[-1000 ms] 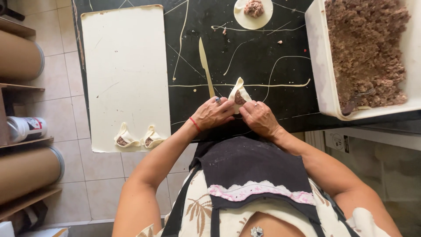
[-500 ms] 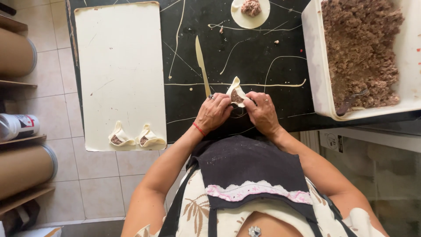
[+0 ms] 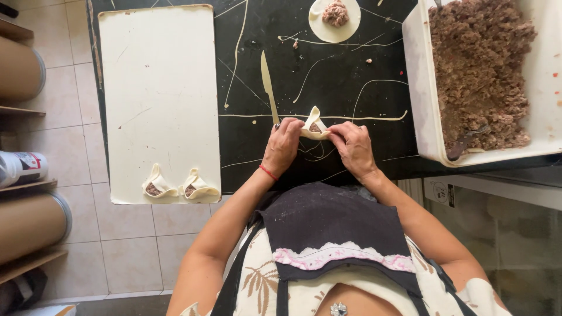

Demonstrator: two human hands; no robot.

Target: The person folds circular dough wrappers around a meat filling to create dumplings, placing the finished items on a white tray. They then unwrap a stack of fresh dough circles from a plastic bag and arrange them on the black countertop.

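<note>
The left hand [image 3: 283, 145] and right hand [image 3: 353, 146] both pinch the edges of a folded dough parcel [image 3: 314, 123] on the black counter [image 3: 351, 70], just beside a knife [image 3: 268, 88]. Its filling appears to be meat, partly hidden. Two finished parcels [image 3: 178, 186] rest on the white board [image 3: 158, 88].

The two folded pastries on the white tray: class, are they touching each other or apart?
Apart. The head view shows a narrow strip of bare tray between the left pastry and the right pastry.

I see the pale dough parcel [image 3: 314, 124] on the black counter [image 3: 351, 99], folded up to a peak, brown filling showing.
</note>
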